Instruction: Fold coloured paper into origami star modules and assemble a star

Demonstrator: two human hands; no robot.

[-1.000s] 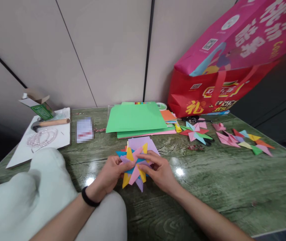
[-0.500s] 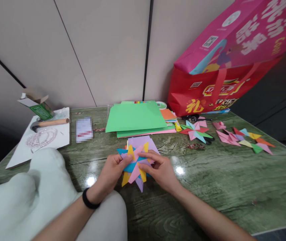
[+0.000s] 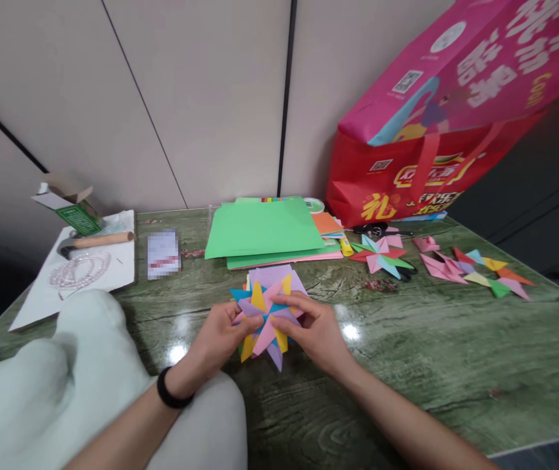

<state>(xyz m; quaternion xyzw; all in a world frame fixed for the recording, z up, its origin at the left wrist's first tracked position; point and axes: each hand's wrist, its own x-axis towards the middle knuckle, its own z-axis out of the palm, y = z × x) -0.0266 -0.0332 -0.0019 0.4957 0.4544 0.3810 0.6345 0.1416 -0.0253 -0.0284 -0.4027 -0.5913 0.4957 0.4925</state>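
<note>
A many-pointed folded paper star [image 3: 266, 326] in pink, yellow, blue and purple is held just above the table. My left hand [image 3: 223, 329] pinches its left side, with the thumb lying on the front near the middle. On the right side my right hand [image 3: 316, 326] grips the star, thumb and fingertips pressed on the points near its centre. The fingers behind the paper are partly hidden. Just beyond the star lies a purple paper sheet [image 3: 287, 277], which the star partly covers.
Green paper sheets [image 3: 264, 228] are stacked behind. Folded paper stars [image 3: 382, 253] and pink folded pieces [image 3: 443, 266] lie on the right, below a red bag [image 3: 358, 183]. On the left, a white board [image 3: 34, 294] bears a hammer [image 3: 103, 240], beads and a box [image 3: 78, 219].
My left thumb has shifted right and down towards the star's centre, and a purple point now shows above it. My right hand keeps nearly the same hold.
</note>
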